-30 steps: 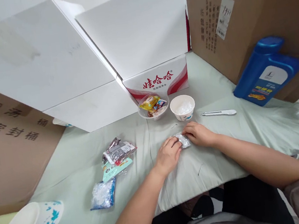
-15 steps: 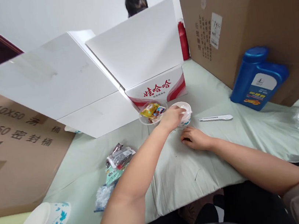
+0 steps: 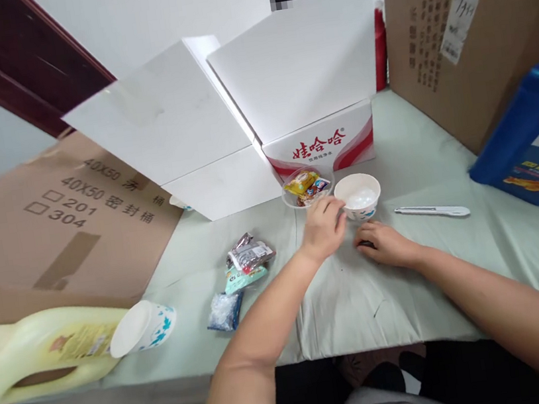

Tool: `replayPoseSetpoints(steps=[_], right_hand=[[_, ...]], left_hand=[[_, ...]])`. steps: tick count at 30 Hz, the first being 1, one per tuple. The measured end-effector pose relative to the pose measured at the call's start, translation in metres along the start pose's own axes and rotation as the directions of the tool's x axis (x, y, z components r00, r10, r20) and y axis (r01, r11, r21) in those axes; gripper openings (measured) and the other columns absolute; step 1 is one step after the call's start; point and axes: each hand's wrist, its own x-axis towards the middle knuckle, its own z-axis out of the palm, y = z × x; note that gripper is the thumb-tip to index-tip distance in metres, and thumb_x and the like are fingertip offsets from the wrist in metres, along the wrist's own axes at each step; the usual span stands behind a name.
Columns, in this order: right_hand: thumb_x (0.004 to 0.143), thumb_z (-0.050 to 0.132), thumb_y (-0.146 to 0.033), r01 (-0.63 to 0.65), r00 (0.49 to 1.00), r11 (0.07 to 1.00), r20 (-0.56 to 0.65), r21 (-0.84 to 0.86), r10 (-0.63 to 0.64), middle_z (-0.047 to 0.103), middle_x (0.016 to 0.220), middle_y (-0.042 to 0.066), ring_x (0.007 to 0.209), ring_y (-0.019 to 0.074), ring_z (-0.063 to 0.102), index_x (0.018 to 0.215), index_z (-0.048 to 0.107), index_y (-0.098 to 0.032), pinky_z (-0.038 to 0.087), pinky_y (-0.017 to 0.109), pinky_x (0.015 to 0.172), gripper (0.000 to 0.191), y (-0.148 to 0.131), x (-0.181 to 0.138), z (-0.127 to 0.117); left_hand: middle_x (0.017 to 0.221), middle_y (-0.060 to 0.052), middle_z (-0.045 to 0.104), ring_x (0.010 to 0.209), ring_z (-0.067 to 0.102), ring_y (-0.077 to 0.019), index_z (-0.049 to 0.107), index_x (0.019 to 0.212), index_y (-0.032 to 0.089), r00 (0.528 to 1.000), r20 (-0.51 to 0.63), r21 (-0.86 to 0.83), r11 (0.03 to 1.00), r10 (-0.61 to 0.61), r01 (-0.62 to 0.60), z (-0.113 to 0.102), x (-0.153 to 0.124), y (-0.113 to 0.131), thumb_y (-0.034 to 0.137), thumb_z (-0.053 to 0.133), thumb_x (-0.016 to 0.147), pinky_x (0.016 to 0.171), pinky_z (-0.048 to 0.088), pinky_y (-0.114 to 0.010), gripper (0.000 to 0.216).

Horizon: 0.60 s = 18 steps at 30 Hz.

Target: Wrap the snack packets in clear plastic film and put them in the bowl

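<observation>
A white paper bowl (image 3: 362, 212) with blue leaf print stands upright, clear crumpled plastic inside it. At its left side is my left hand (image 3: 323, 226), bent fingers by the rim and thumb apart; nothing shows in it. My right hand (image 3: 386, 244) rests on the cloth just in front of the bowl, fingers loosely curled with a dark gap beside the thumb. Its palm is hidden. Behind my left hand, a clear plastic bowl (image 3: 290, 202) holds several wrapped snacks (image 3: 303, 182). To the right lies a white utility knife (image 3: 432, 211).
Snack packets (image 3: 250, 256) and a blue-and-clear packet (image 3: 225, 311) lie left of my arm. A paper cup (image 3: 159, 324) lies tipped beside a yellow jug (image 3: 44, 347). White boxes (image 3: 319, 148), a brown carton (image 3: 437, 38) and a blue bottle (image 3: 530, 132) stand behind. Someone's head shows beyond.
My left hand has come out from over the paper bowl to its left side, showing the clear plastic inside. My right hand stays on the cloth. The view has turned left.
</observation>
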Motion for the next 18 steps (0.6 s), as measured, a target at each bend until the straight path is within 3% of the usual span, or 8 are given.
replayPoseSetpoints(steps=[2, 4, 6, 8, 10, 14, 18], right_hand=[[0.086, 0.055, -0.019, -0.005, 0.999, 1.0, 0.032, -0.008, 0.006, 0.066, 0.095, 0.009, 0.094, 0.0245, 0.057, 0.093, 0.069, -0.018, 0.046, 0.038, 0.087, 0.016, -0.001, -0.001, -0.003], [0.087, 0.054, -0.02, -0.006, 0.997, 1.0, 0.074, -0.02, 0.008, 0.066, 0.098, 0.009, 0.097, 0.0247, 0.057, 0.095, 0.069, -0.018, 0.046, 0.038, 0.088, 0.017, -0.003, -0.002, -0.006], [0.089, 0.053, -0.022, -0.014, 0.994, 0.999, 0.106, -0.039, 0.018, 0.067, 0.1, 0.009, 0.099, 0.0248, 0.058, 0.099, 0.068, -0.018, 0.046, 0.038, 0.09, 0.019, -0.006, -0.003, -0.011], [0.09, 0.051, -0.023, -0.042, 0.993, 0.996, 0.107, -0.081, 0.05, 0.068, 0.102, 0.01, 0.1, 0.0253, 0.059, 0.102, 0.067, -0.017, 0.046, 0.038, 0.09, 0.021, -0.009, -0.004, -0.016], [0.091, 0.051, -0.024, -0.103, 0.99, 0.98, 0.081, -0.17, 0.118, 0.069, 0.104, 0.011, 0.101, 0.0262, 0.059, 0.103, 0.067, -0.016, 0.045, 0.038, 0.09, 0.022, -0.01, -0.004, -0.022], [0.093, 0.048, -0.029, -0.35, 0.93, 0.838, -0.05, -0.417, 0.364, 0.069, 0.102, 0.013, 0.099, 0.03, 0.058, 0.105, 0.068, -0.014, 0.043, 0.041, 0.084, 0.028, -0.007, -0.006, -0.035], [0.092, 0.049, -0.036, -0.549, 0.826, 0.642, -0.23, -0.535, 0.515, 0.066, 0.108, 0.016, 0.107, 0.0339, 0.053, 0.107, 0.068, -0.014, 0.04, 0.044, 0.086, 0.033, 0.002, -0.012, -0.046]], left_hand=[[0.112, -0.011, 0.063, 0.111, 0.055, -0.025, 0.063, 0.11, 0.016, 0.994, 0.028, 0.102, 0.99, -0.103, 0.099, -0.022, -0.039, -0.018, 0.022, 0.052, 0.088, 0.1, 0.043, -0.041, 0.025], [0.12, -0.014, 0.06, 0.118, 0.052, -0.0308, 0.063, 0.114, 0.016, 0.955, 0.121, 0.309, 0.925, -0.27, 0.223, -0.047, -0.075, -0.04, 0.024, 0.059, 0.084, 0.102, 0.04, -0.048, 0.032], [0.133, -0.018, 0.053, 0.129, 0.041, -0.0387, 0.06, 0.122, 0.015, 0.878, 0.132, 0.513, 0.79, -0.46, 0.337, -0.071, -0.103, -0.062, 0.026, 0.065, 0.08, 0.107, 0.033, -0.056, 0.044], [0.138, -0.019, 0.049, 0.13, 0.039, -0.0405, 0.057, 0.128, 0.015, 0.786, 0.114, 0.613, 0.666, -0.608, 0.426, -0.089, -0.122, -0.08, 0.028, 0.068, 0.078, 0.105, 0.034, -0.057, 0.053], [0.137, -0.017, 0.052, 0.127, 0.044, -0.038, 0.057, 0.129, 0.015, 0.736, 0.144, 0.624, 0.638, -0.661, 0.451, -0.099, -0.131, -0.092, 0.03, 0.065, 0.081, 0.103, 0.039, -0.052, 0.051], [0.125, -0.013, 0.062, 0.117, 0.053, -0.032, 0.064, 0.118, 0.016, 0.767, 0.167, 0.575, 0.693, -0.62, 0.435, -0.103, -0.127, -0.097, 0.025, 0.056, 0.085, 0.098, 0.044, -0.042, 0.035], [0.105, -0.01, 0.071, 0.096, 0.064, -0.0272, 0.069, 0.103, 0.019, 0.782, 0.063, 0.516, 0.691, -0.62, 0.506, -0.101, -0.105, -0.086, 0.025, 0.042, 0.092, 0.084, 0.049, -0.037, 0.03]])
